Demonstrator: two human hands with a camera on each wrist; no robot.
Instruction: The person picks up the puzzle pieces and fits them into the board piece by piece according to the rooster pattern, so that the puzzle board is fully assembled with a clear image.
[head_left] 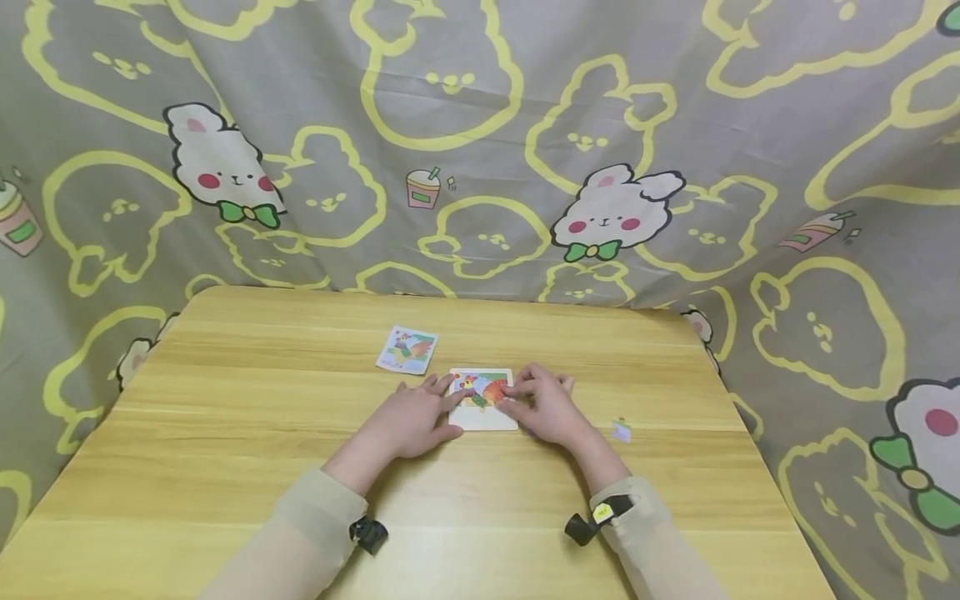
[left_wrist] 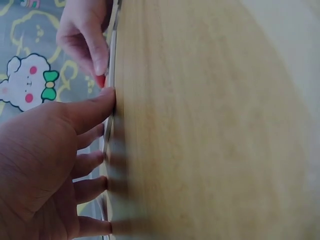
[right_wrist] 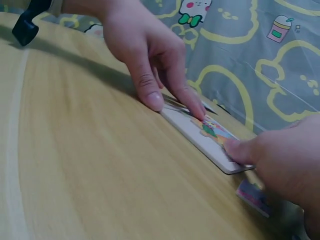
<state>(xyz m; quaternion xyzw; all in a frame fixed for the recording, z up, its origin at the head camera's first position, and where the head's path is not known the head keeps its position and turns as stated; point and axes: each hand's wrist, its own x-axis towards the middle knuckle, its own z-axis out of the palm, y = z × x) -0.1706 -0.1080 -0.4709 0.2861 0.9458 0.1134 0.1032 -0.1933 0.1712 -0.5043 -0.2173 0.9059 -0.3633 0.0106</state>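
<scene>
A jigsaw puzzle board (head_left: pixel 480 419) with a white frame lies flat on the table, its upper part filled with a colourful bird picture and its lower strip bare white. My left hand (head_left: pixel 415 421) rests at the board's left side, thumb at the lower corner and fingers spread, one fingertip touching the picture. At the right side my right hand (head_left: pixel 546 406) pinches a red-orange puzzle piece (left_wrist: pixel 100 81) between thumb and fingers, against the picture. Part of that piece is hidden by the fingers. Beside the right hand lies a loose purple piece (right_wrist: pixel 253 197).
A square picture card (head_left: pixel 407 350) with a similar bird lies behind the left hand. Another small loose piece (head_left: pixel 621 430) is to the right on the wooden table (head_left: pixel 465 533). A patterned curtain (head_left: pixel 480 167) hangs behind the table.
</scene>
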